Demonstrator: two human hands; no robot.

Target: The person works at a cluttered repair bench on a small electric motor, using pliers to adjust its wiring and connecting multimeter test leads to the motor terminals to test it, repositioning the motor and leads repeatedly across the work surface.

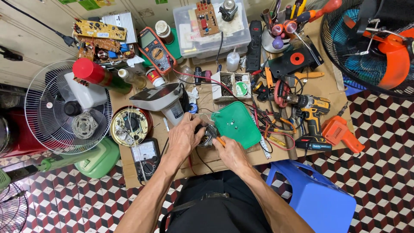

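Note:
My left hand (184,136) is wrapped around a small dark motor part (206,139) with wires, held just above the cardboard sheet (241,157). My right hand (229,152) grips an orange-handled tool (218,139) whose tip rests against that part. A green plastic cover (236,124) lies just right of both hands, with a few small screws on it. A white fan housing (161,100) stands behind my left hand.
Around the cardboard lie a yellow cordless drill (311,111), an orange heat gun (340,133), two multimeters (156,48) (145,156), circuit boards (100,38), a red spray can (99,75), and fan grilles (56,108). A blue plastic stool (315,196) stands at my right.

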